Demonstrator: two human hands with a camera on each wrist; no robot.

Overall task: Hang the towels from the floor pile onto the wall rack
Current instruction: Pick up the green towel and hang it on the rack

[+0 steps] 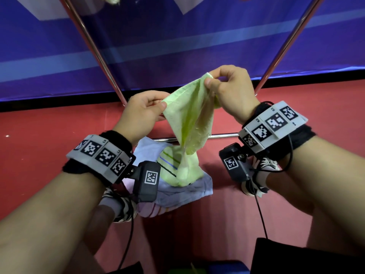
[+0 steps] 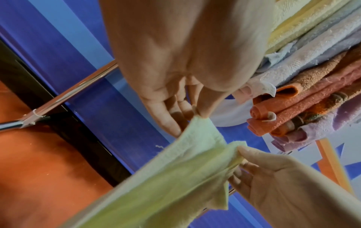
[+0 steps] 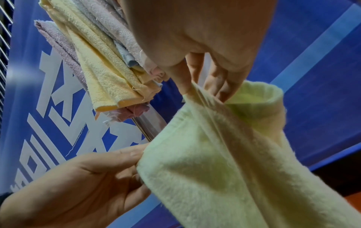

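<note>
Left hand point(image 1: 141, 112) pinches the left top corner of the green towel point(image 1: 192, 119), thumb on the near face, fingers behind. Right hand point(image 1: 230, 89) pinches the other top corner, sitting higher and farther out than the left. Hands are near each other but not touching, so the top edge runs slack between them, sloping up to the right. The towel hangs bunched below the hands, its lower end trailing down to the pile point(image 1: 177, 178) on the floor point(image 1: 39, 139); contact with the pile can't be told. The pile sits directly below and between the wrists: pale blue, lilac and striped towels. Rack legs point(image 1: 92, 48) rise on both sides beyond the hands, with a crossbar point(image 1: 223, 136) low behind the towel. In the wrist views, hung towels point(image 2: 304, 86) in yellow, blue, pink, orange and lilac are bunched on the rack above the hands. Blue banner point(image 1: 177, 36) behind the rack.
</note>
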